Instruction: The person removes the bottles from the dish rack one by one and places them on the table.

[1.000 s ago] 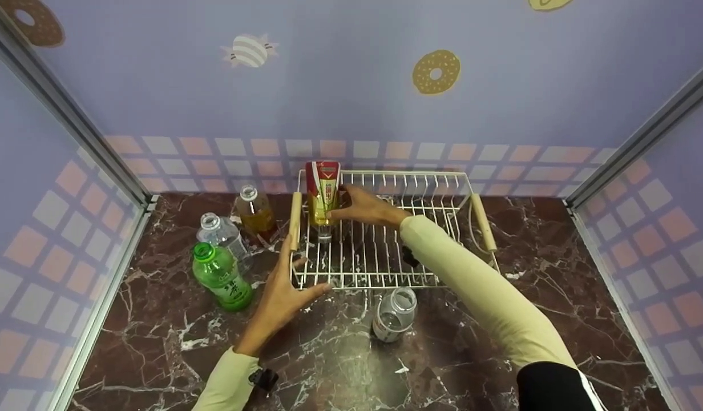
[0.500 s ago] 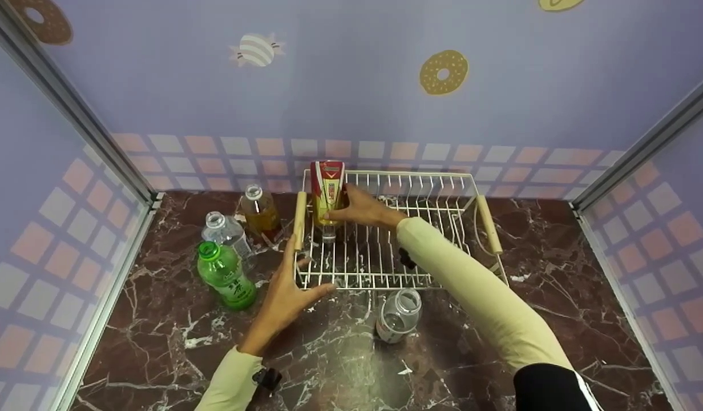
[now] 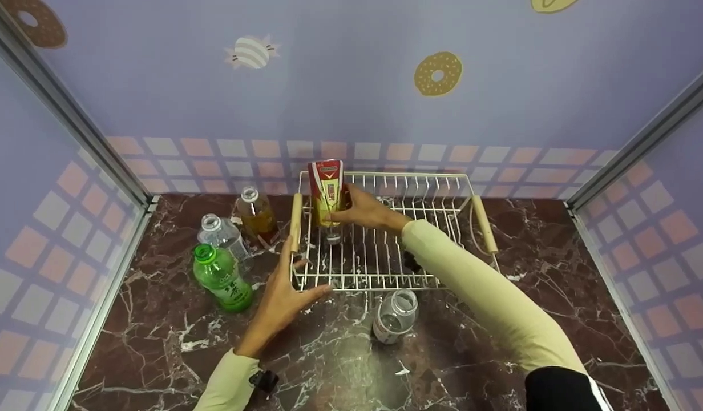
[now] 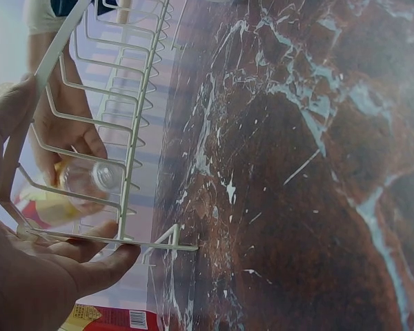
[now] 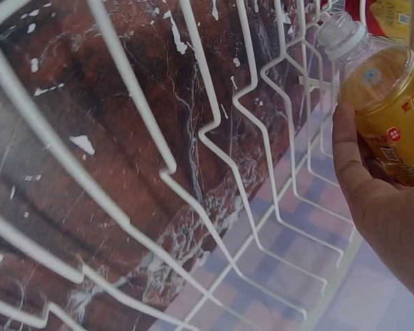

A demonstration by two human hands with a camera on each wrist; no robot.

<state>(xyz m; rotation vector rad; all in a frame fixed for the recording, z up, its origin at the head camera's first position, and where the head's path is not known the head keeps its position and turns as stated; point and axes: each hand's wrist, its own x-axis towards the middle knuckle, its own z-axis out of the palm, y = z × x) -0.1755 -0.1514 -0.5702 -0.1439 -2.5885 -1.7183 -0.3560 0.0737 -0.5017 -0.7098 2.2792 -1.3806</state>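
In the head view, my right hand (image 3: 366,210) grips a drink bottle (image 3: 327,191) with a red and yellow label. It is upside down, its uncapped clear neck pointing down into the left end of a white wire dish rack (image 3: 380,279). The right wrist view shows my thumb and fingers around the bottle (image 5: 393,117). My left hand (image 3: 283,291) holds the rack's front left corner. In the left wrist view its fingers (image 4: 90,272) lie along the wire there, and another touches the wooden handle.
Left of the rack stand a green bottle (image 3: 223,279), a clear bottle (image 3: 220,231) and a bottle of amber liquid (image 3: 257,214). A clear jar-like bottle (image 3: 394,317) stands before the rack's front edge. Panel walls enclose the marble-patterned counter (image 3: 157,331).
The bottle in my right hand has shifted slightly to the right within the rack, its neck moving with it. My left hand stays at the rack's corner.
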